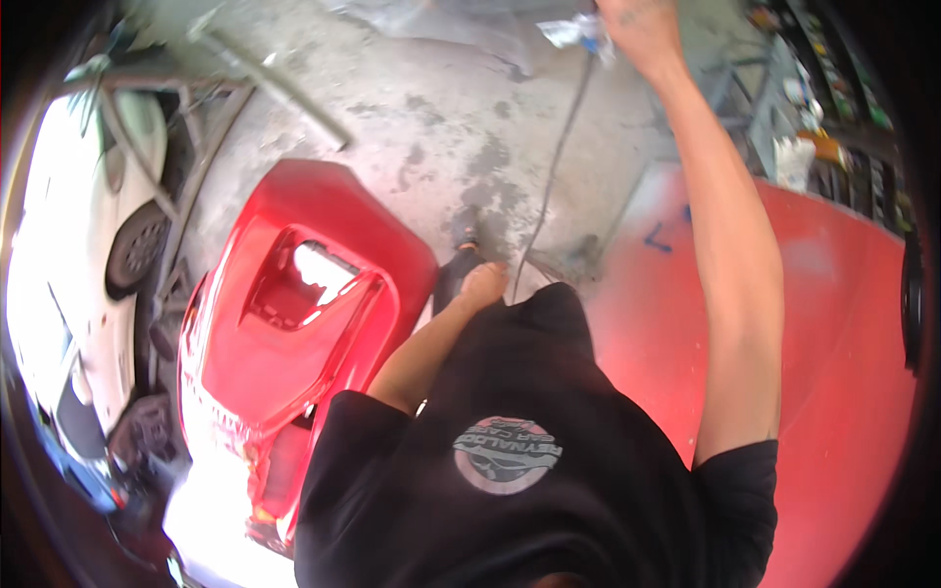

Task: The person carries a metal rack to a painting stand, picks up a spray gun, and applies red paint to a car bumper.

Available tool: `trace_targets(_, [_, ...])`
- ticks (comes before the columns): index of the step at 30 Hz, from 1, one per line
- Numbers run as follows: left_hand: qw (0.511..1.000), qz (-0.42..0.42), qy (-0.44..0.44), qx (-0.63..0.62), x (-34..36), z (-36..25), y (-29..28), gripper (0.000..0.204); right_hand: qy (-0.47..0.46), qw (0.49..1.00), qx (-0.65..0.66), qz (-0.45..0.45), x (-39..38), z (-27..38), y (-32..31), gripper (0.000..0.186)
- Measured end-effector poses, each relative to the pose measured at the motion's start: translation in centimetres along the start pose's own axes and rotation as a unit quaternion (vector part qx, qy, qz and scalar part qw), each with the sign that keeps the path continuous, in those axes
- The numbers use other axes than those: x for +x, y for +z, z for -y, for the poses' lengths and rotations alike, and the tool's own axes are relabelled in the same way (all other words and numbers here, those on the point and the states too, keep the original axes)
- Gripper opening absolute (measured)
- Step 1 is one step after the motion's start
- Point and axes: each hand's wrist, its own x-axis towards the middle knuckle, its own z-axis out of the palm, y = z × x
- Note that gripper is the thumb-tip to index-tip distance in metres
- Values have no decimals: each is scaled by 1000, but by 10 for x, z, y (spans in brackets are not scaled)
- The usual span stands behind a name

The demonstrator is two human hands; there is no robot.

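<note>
My right hand (632,24) is raised at the top, closed on a white-and-blue tool (583,34), likely a spray gun, with a dark hose (559,147) hanging from it toward my body. My left hand (483,284) is low beside the hose, in front of my dark clothing, its fingers curled; what they hold, if anything, is hidden. A glossy red body panel (270,372) with a rectangular opening lies at my left. A larger, duller red panel (823,392) with pale patches lies at my right, under my right forearm.
A white car (78,255) stands at far left behind a metal frame (201,147). A long metal bar (274,83) lies on the stained concrete floor (412,137). Crumpled translucent sheeting (441,24) is at the top. Shelving with assorted items (823,127) lines the upper right.
</note>
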Motion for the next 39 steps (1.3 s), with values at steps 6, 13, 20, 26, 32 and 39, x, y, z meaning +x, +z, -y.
trace_targets(6, [990, -76, -35, -117, 5, -42, -67, 37, 88, 984, 101, 116, -34, -18, 65, 35])
trace_targets(13, [950, -190, -137, -206, 20, -44, -105, 41, -14, 946, 141, 290, -33, -13, 109, 32])
trace_targets(20, [795, -378, -299, -369, 41, -87, -132, 41, -194, 882, 215, 373, -1, -59, 149, 36])
trace_targets(26, [709, -453, -363, -400, 60, -187, -119, 42, -272, 810, 279, 438, 36, -84, 160, 36])
trace_targets(32, [680, -491, -398, -372, 86, -235, -144, 43, -329, 776, 285, 457, 88, -90, 184, 34])
trace_targets(39, [622, -557, -372, -407, 103, -249, -142, 43, -329, 785, 258, 458, 170, -80, 215, 39])
